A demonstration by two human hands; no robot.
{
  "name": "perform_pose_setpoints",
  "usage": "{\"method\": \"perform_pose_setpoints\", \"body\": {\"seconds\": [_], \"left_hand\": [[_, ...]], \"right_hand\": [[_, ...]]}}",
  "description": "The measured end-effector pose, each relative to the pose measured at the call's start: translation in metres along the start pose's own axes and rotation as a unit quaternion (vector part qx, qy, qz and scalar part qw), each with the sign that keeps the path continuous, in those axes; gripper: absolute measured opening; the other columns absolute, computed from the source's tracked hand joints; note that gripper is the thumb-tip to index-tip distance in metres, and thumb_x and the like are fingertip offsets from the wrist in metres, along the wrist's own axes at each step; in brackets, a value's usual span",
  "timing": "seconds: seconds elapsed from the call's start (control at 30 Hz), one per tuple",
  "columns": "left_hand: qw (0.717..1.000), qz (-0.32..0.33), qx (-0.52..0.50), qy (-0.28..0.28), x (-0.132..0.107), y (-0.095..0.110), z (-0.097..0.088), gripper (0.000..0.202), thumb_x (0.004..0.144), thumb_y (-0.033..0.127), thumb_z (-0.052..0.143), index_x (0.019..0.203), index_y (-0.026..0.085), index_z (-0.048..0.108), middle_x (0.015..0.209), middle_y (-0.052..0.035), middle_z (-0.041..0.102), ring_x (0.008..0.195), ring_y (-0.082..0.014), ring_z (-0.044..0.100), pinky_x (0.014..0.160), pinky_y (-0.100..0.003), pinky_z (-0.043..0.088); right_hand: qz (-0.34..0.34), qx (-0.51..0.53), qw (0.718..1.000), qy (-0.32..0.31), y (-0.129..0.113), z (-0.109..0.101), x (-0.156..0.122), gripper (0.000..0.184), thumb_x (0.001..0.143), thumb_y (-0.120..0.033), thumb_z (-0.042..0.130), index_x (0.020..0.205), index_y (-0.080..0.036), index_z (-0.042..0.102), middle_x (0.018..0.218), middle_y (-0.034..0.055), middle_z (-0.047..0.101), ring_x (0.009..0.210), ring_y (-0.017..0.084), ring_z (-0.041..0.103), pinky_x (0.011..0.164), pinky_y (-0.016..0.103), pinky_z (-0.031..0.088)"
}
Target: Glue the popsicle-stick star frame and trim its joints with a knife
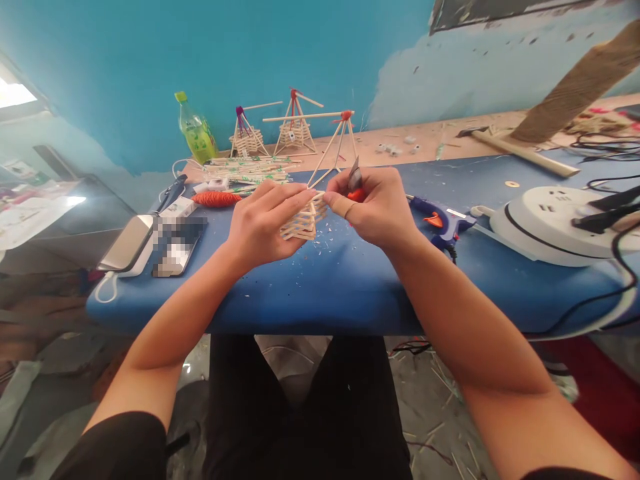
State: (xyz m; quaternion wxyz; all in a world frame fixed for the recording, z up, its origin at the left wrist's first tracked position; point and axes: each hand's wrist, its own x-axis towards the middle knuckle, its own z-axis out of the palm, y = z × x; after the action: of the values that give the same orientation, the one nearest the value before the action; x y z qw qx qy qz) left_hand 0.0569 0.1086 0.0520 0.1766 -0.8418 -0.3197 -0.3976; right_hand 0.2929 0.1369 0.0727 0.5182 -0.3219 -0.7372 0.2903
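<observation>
My left hand is wrapped over a small box-like lattice of stacked wooden sticks, held above the table. My right hand is closed around an orange-handled tool with a pointed grey metal end. The tool's exact kind is partly hidden by the fingers. Thumb and fingertips of that hand meet at the lattice's right edge. Just behind the hands stands a stick tripod, bound at its top with orange-red thread, with a long stick reaching left.
Two similar stick frames stand by the wall, near a green bottle. Loose sticks and an orange thread bundle lie left, beside a phone. Rightward are a blue glue gun and a white power strip with cables.
</observation>
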Motion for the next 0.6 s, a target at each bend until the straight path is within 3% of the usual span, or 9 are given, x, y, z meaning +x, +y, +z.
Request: {"method": "perform_pose_setpoints", "body": {"seconds": [0.37,0.5,0.6], "left_hand": [[0.999,0.012,0.049,-0.016,0.0,0.007,-0.002,0.047,0.101,0.028,0.071,0.148,0.029,0.077,0.149,-0.0102,0.081,0.118,-0.0343,0.077,0.098,-0.051,0.064],[0.998,-0.044,0.03,-0.021,0.0,-0.006,-0.006,0.05,0.093,0.027,0.079,0.143,0.024,0.079,0.147,-0.0137,0.081,0.126,-0.0389,0.076,0.104,-0.054,0.064],[0.989,-0.119,-0.079,0.02,0.005,-0.018,-0.015,0.043,0.089,0.04,0.089,0.127,0.02,0.085,0.125,-0.0144,0.085,0.118,-0.0377,0.079,0.108,-0.055,0.065]], "right_hand": [[0.066,0.16,0.984,-0.049,0.011,0.003,0.004,0.024,0.075,-0.041,0.08,0.073,-0.027,0.061,0.056,-0.0065,0.04,0.052,0.011,0.032,0.052,0.033,0.026],[0.045,0.209,0.976,-0.042,0.009,-0.01,0.007,0.03,0.075,-0.042,0.081,0.075,-0.028,0.055,0.065,-0.0055,0.046,0.053,0.009,0.03,0.057,0.036,0.032],[0.026,0.164,0.986,0.018,0.011,-0.019,0.008,0.032,0.079,-0.047,0.082,0.077,-0.028,0.055,0.07,-0.0043,0.049,0.054,0.01,0.031,0.057,0.037,0.033]]}}
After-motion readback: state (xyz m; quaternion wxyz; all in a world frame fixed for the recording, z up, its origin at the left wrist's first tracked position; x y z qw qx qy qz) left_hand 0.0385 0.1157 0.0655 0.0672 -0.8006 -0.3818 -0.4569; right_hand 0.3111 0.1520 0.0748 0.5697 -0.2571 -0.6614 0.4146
